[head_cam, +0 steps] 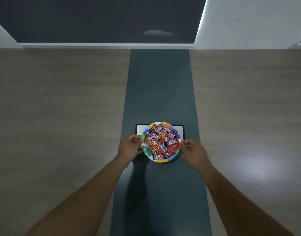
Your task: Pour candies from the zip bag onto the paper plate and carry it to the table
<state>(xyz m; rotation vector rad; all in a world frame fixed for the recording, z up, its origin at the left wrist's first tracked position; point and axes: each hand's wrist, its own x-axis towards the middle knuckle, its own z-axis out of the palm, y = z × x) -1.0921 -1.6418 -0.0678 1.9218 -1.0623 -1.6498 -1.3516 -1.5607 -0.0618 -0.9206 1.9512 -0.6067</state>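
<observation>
1. Head view: wood-grain flooring (61, 103) is spreading out to both sides, with a dark teal strip (160, 86) running up the middle toward a dark panel (103, 19) at twelve o'clock, flanked by white walls (248, 23).
2. On the strip, a white card with a black border (180, 132) is lying flat, mostly covered by the paper plate (159, 160).
3. Readable writing: "Lush" is showing on at least two wrappers, one near the plate's centre-left and one at its six o'clock edge; the other wrapper print is too blurred to read.
4. Candies (160, 142) are filling the plate in a loose heap, wrappers mostly red and orange, with a few dark brown and pink ones.
5. The plate is round and white, with its rim carrying patches of green, blue, purple, yellow and orange.
6. The left hand (129, 147) is gripping the plate's rim at nine o'clock, fingers curled around the edge.
7. The right hand (194, 150) is pinching the rim at three o'clock, thumb and fingertips closing on it.
8. Both forearms are reaching in from the bottom corners, so the plate is sitting between the two hands, just above centre of the lower half.
</observation>
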